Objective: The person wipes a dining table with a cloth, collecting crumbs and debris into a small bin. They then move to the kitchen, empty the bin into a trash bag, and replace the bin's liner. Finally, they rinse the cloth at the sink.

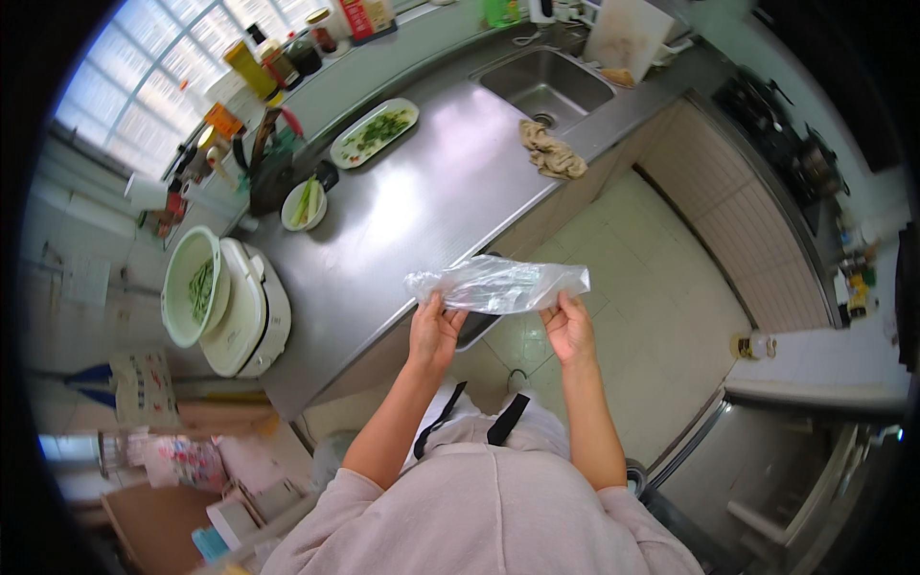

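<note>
A clear plastic bag (503,284) is stretched sideways in front of my body, just off the counter's front edge. My left hand (435,334) pinches its left part between thumb and fingers. At the bag's right end, my right hand (569,329) grips it the same way. Whether anything lies inside the crumpled, shiny film I cannot tell. Behind and below the bag shows part of a dark object (478,329), mostly hidden. The stainless steel counter (402,237) runs beyond my hands.
On the counter are an oval plate of chopped greens (377,133), a bowl with green stalks (305,205), a crumpled cloth (550,151) and a sink (546,86). At left, a colander of green beans (194,287) rests on a white appliance (248,309). Bottles (277,61) line the windowsill.
</note>
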### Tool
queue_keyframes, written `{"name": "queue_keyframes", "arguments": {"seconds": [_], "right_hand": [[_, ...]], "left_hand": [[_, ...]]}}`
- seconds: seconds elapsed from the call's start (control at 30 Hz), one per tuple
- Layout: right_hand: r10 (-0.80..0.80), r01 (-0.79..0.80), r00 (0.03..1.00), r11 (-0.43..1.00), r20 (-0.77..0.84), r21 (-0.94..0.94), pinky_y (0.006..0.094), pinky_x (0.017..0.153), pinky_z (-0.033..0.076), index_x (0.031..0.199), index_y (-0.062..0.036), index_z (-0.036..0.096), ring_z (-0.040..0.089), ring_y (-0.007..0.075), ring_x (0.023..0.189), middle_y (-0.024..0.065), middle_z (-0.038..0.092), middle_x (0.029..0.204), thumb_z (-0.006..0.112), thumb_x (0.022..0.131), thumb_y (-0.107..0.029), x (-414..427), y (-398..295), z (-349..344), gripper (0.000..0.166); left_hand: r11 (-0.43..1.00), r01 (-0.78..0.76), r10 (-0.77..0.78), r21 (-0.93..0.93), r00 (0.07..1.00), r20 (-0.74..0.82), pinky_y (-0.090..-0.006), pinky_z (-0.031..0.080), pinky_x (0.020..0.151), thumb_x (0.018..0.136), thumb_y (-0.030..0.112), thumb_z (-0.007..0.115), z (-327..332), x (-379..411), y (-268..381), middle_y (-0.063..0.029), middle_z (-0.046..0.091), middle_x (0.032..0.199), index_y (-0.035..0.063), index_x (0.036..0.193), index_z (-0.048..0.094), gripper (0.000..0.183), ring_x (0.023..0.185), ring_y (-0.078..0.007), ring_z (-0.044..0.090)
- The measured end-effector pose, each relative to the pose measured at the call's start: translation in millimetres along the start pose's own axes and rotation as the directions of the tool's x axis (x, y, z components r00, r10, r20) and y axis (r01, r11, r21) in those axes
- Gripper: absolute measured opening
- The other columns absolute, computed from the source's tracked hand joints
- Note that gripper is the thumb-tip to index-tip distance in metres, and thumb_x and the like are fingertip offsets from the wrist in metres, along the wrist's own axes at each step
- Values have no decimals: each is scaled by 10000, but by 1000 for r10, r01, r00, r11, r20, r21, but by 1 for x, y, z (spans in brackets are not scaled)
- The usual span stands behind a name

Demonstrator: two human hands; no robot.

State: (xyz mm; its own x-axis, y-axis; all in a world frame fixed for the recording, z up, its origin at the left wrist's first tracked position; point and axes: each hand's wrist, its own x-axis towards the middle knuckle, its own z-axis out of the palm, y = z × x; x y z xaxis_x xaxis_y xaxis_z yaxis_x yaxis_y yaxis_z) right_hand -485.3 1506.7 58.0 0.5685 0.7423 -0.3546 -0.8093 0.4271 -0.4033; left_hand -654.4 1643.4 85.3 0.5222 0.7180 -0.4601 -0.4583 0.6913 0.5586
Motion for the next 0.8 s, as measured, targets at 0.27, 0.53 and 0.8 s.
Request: {"name": "queue_keyframes", "arguments": {"seconds": [0.27,0.53,0.8], "right_hand": [[37,-17,986,992,161,-121,319,831,464,1117,-53,455,541,170,975,64,548,1074,478,852,-52,19,-21,27,266],[-48,172,966,851,253,-497,184,641,435,981,-22,553,543,50,719,-2,592,814,531,850,-76,26,0,80,144],[-233,680,696,-92,680,-727,243,580,431,884,-2,614,553,138,653,35,580,684,592,802,-102,26,-15,107,130]], "left_hand": [[371,-466,699,803,710,89,-382,375,918,734,-50,430,9,-20,25,-132,419,1210,39,1281,299,569,1103,-262,449],[565,-442,293,696,897,332,-235,451,656,856,192,544,34,1,16,-41,576,847,7,997,550,232,709,-102,543],[960,-92,115,264,991,-75,-253,459,567,855,346,529,25,-1,79,-5,568,718,92,834,536,256,610,-99,529]]}}
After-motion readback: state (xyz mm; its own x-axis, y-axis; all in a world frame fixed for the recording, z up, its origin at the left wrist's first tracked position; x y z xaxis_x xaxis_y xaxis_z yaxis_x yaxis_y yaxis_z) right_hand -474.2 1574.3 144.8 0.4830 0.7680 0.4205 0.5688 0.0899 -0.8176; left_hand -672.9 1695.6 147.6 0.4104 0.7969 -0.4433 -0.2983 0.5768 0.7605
